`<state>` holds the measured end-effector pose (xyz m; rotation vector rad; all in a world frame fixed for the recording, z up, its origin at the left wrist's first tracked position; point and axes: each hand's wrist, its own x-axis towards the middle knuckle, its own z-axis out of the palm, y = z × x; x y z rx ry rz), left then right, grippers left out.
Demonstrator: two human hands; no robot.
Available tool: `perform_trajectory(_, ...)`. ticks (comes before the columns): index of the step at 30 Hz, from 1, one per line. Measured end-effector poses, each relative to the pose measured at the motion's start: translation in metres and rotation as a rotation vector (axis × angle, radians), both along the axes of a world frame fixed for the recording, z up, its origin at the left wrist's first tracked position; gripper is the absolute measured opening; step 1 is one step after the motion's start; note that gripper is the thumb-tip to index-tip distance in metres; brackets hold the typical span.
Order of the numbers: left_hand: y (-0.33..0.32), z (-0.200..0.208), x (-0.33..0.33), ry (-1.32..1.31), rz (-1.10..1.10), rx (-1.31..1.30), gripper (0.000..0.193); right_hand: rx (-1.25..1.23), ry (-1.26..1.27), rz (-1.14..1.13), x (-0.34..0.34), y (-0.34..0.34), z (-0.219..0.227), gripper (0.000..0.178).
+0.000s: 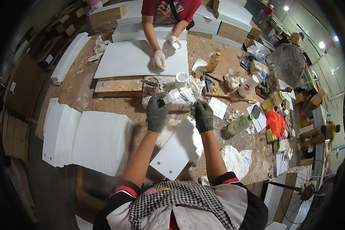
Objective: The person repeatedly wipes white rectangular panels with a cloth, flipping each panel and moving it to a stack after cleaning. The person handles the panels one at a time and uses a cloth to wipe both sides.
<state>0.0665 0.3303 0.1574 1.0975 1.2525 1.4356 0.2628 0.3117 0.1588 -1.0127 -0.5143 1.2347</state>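
Note:
My left hand [157,114], in a grey glove with a yellow cuff, is closed on a putty knife [168,99] with a pale blade that points right. Across from it, my right hand [203,115], gloved alike, is closed on a scraper [187,95] whose shiny blade slants up and left. The two blades come close together above a block [179,104] smeared with white paste. Below my hands lies a white panel [175,151] with round holes near its lower end. A white tub [181,79] and a stained can [152,86] stand just beyond the blades.
Stacked white panels [101,140] fan out at the left. Across the table [74,90], a person's gloved hand [159,60] rests on a large white panel [122,59]. Bottles [239,126], a red plastic bag [275,123], a white cloth [237,161] and a fan [286,64] are at the right.

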Motion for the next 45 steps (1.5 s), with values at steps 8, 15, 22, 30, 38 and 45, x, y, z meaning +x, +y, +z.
perform_trajectory(8,-0.044,-0.011,-0.027,-0.005,0.055,0.020,0.049,0.068,-0.116,0.017,0.015,0.061,-0.017,0.021)
perform_trajectory(15,-0.075,0.015,-0.033,-0.184,0.116,0.048,0.047,-0.103,-1.263,0.239,0.039,0.178,0.009,0.057)
perform_trajectory(22,-0.211,0.083,-0.049,-0.471,0.065,-0.217,0.048,-0.131,-0.847,0.610,0.057,-0.061,0.080,0.036)
perform_trajectory(30,-0.237,0.038,0.008,-0.369,-0.418,-0.375,0.041,-0.142,-0.001,0.632,0.001,-0.230,0.018,0.064)
perform_trajectory(38,-0.242,0.054,0.004,-0.159,-0.330,-0.298,0.040,-0.024,0.107,0.724,0.003,-0.224,0.029,0.079)
perform_trajectory(45,-0.243,0.058,-0.006,-0.226,-0.340,-0.295,0.038,-0.039,0.042,0.711,-0.013,-0.226,0.027,0.075)
